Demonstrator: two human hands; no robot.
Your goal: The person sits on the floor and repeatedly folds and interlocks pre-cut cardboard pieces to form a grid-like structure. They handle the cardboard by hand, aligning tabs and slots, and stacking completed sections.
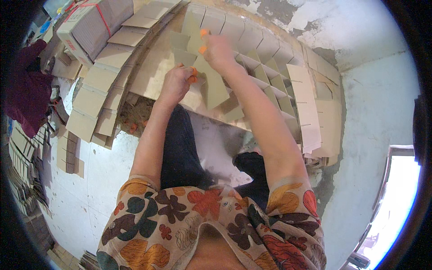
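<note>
My left hand (177, 84) is closed in a pinch at the edge of a slotted cardboard strip (184, 57). Orange covers sit on its fingertips. Farther off and to the right, my right hand (219, 51), also with orange fingertip covers, grips another upright cardboard strip (194, 32); its thumb and finger are some way apart along the edge. Between and below the hands a broad cardboard piece (213, 87) slants toward me. To the right of my right hand stands a cardboard divider grid (272, 74) of interlocked strips, partly hidden by my forearm.
A long row of overlapping slotted cardboard strips (96, 78) lies at the left, beside a carton (92, 27) with red strapping. More slotted strips (304, 108) lean at the right, near the wall (378, 103). A person in dark red (29, 90) is at the far left.
</note>
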